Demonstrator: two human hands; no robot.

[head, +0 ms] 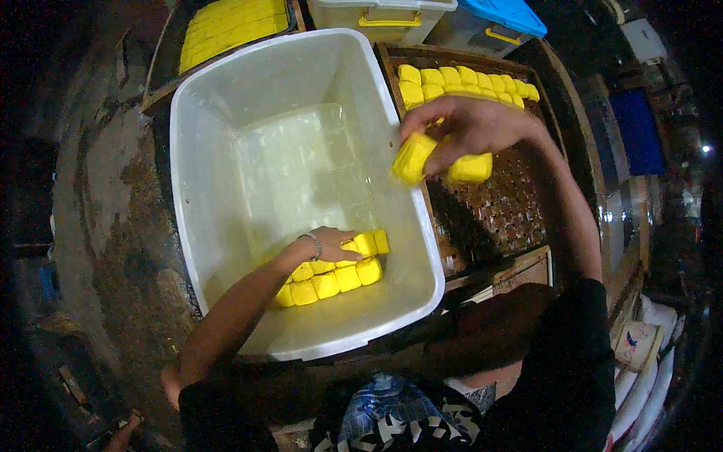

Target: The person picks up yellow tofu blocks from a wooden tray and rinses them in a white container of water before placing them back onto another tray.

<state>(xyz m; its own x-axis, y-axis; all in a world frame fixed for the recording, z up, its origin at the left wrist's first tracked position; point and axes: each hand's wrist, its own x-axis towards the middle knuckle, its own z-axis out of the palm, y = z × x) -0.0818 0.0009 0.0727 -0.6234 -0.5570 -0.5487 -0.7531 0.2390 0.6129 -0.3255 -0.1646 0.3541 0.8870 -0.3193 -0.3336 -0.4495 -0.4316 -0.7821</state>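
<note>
A large white plastic tub stands before me with a little cloudy, yellowish liquid in it. Soft yellow blocks, apparently tofu, sit in rows at its near end. My left hand, with a bracelet at the wrist, reaches in and touches the top of these blocks; its fingertips are partly hidden among them. Over the tub's right rim, my right hand grips a yellow block and is blurred by motion. Another yellow block shows just under that hand; whether it is held too cannot be told.
Right of the tub lies a wood-framed woven tray with rows of yellow blocks at its far end. Another tray of yellow blocks is at the far left. Behind stand a lidded plastic box and a blue-lidded box.
</note>
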